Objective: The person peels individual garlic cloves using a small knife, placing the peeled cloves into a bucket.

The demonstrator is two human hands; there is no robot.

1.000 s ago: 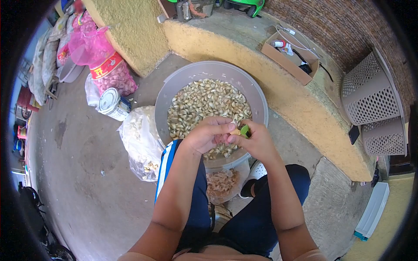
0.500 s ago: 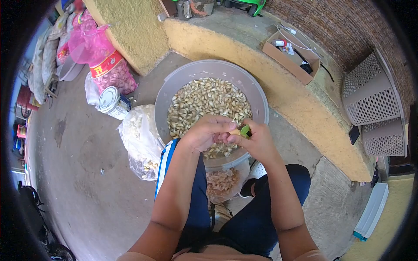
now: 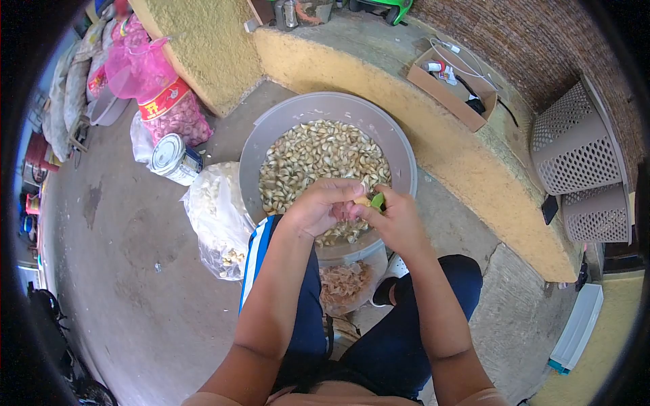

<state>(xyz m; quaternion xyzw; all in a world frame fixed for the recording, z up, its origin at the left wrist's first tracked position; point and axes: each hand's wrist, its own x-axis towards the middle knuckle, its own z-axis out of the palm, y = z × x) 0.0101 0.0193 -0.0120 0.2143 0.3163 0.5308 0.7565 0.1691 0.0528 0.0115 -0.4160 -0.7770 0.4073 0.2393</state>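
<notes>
Over the near part of a large grey tub my two hands meet. My left hand is closed, pinching a small pale clove between thumb and fingers. Close against it, my right hand is closed around a small green-handled tool; its blade is hidden by the fingers. Many garlic cloves fill the tub beneath. Left of the tub is a clear plastic bag with pale cloves in it. Brownish peels lie in a container below the tub.
A metal can and a pink net sack stand at the left. Behind the tub runs a low yellow ledge bearing a cardboard box. Perforated grey baskets are at the right. My knees flank the peel container.
The fingers of both hands have shifted slightly around the clove, and the green handle has turned a little. The tub and other things look the same.
</notes>
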